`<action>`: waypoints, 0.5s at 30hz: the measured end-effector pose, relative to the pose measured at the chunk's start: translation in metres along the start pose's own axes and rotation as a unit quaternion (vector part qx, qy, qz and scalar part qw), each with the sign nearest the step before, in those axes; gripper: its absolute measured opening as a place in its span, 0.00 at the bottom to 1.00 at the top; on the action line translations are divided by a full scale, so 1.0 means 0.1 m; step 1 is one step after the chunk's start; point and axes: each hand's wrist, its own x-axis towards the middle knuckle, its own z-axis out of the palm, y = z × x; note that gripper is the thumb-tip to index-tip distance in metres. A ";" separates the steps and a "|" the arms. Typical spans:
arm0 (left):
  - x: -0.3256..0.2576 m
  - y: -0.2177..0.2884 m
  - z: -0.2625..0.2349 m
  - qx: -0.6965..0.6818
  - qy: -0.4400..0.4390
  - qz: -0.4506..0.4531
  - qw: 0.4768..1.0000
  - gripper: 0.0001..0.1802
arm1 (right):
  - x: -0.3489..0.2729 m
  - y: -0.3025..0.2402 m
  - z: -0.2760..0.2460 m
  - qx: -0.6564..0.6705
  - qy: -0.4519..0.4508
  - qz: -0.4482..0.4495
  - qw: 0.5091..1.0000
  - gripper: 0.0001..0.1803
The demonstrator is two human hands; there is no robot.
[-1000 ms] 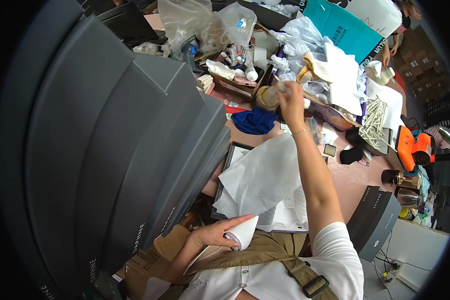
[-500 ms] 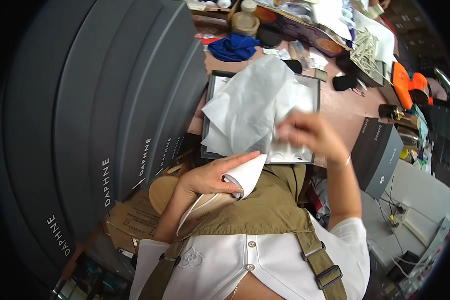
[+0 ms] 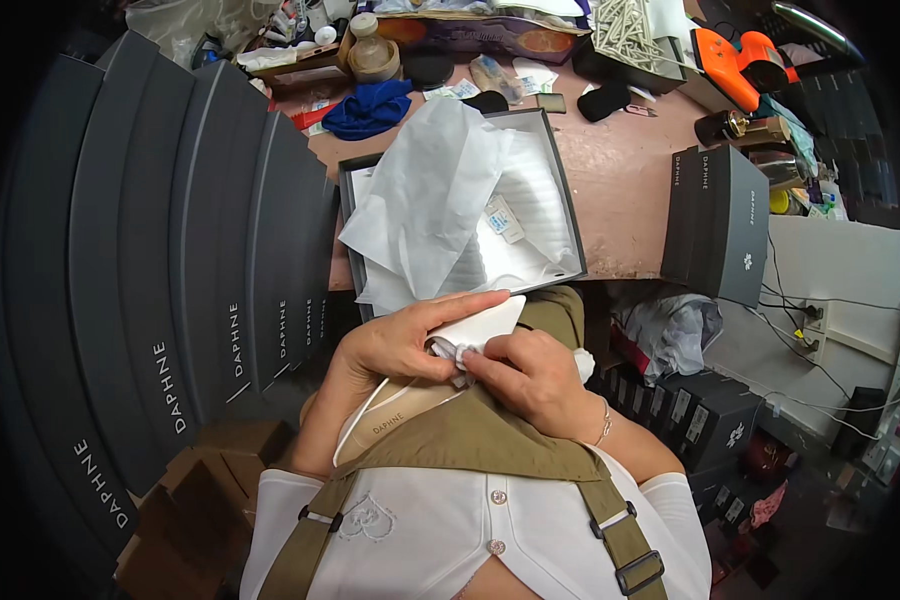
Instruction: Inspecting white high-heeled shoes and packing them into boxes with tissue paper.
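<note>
A white pointed shoe (image 3: 487,322) lies across my lap, its beige insole (image 3: 395,412) facing up toward me. My left hand (image 3: 390,340) is wrapped round its toe part, thumb at the opening. Closed fingers of my right hand (image 3: 538,380) press crumpled white paper (image 3: 450,352) at that opening; part of the paper sits inside. Just beyond my hands is an open grey shoe box (image 3: 564,190) on the table edge. White tissue paper (image 3: 420,200) spreads over its left side, and a small printed sachet (image 3: 504,219) rests on the white lining.
Tall dark boxes (image 3: 210,230) stand in a row close on my left. More dark shoe boxes (image 3: 740,225) sit at the table's right edge. A blue cloth (image 3: 368,110), a jar (image 3: 372,52), an orange tool (image 3: 722,68) and a box of white sticks (image 3: 625,35) lie farther back.
My right hand has come from above the shoe box down to the shoe's opening, where white paper now shows. My left hand keeps its hold. The view has shifted, showing more at the right.
</note>
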 end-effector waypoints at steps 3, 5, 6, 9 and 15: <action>-0.04 -0.01 0.06 -0.007 0.008 -0.018 1.000 0.46 | -0.11 -0.05 0.00 0.001 -0.036 0.018 0.999 0.14; -0.04 -0.02 0.08 0.000 0.016 -0.013 1.000 0.46 | -0.19 -0.05 -0.02 0.024 -0.069 0.032 0.997 0.14; -0.05 -0.02 0.07 0.000 0.018 -0.010 1.000 0.46 | -0.18 -0.05 -0.02 0.020 -0.053 0.021 0.998 0.14; -0.06 -0.02 0.06 -0.002 0.018 -0.004 1.000 0.46 | -0.08 -0.04 0.01 -0.007 -0.008 -0.009 1.000 0.14; -0.07 -0.06 0.09 -0.006 0.014 -0.015 1.000 0.46 | -0.16 -0.05 0.03 -0.042 -0.051 -0.021 0.998 0.13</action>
